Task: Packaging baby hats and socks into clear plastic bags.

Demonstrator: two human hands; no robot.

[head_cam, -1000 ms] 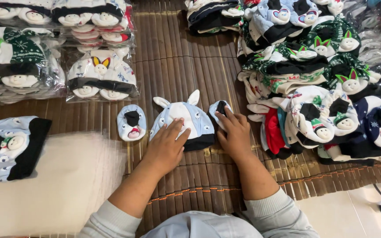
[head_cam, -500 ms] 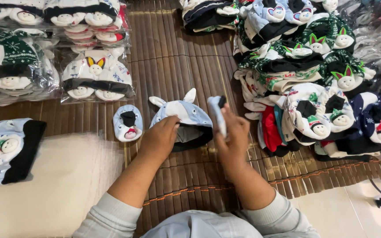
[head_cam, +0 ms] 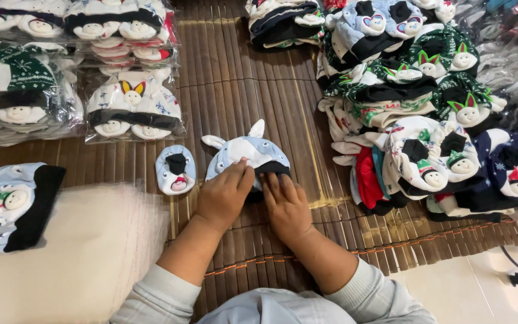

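Note:
A light blue baby hat (head_cam: 244, 150) with two white ears and a black brim lies on the bamboo mat (head_cam: 241, 84) in front of me. My left hand (head_cam: 226, 195) rests on the hat's lower left, with its fingers curled over the fabric. My right hand (head_cam: 286, 204) lies flat beside it, fingertips pressed on the black brim. A small matching blue bootie (head_cam: 175, 170) with a black and red face sits just left of the hat, apart from both hands. A second bootie is not visible.
Bagged hat sets (head_cam: 133, 105) are stacked at the upper left. A big pile of loose hats (head_cam: 427, 120) fills the right side. A stack of clear plastic bags (head_cam: 61, 252) lies at the lower left, with another blue hat set (head_cam: 13, 204) beside it. A black cable (head_cam: 517, 276) lies on the floor at the lower right.
My right hand held up a small blue bootie half a second ago. It has come down flat onto the hat's brim and that bootie is out of sight. My left hand stayed on the hat.

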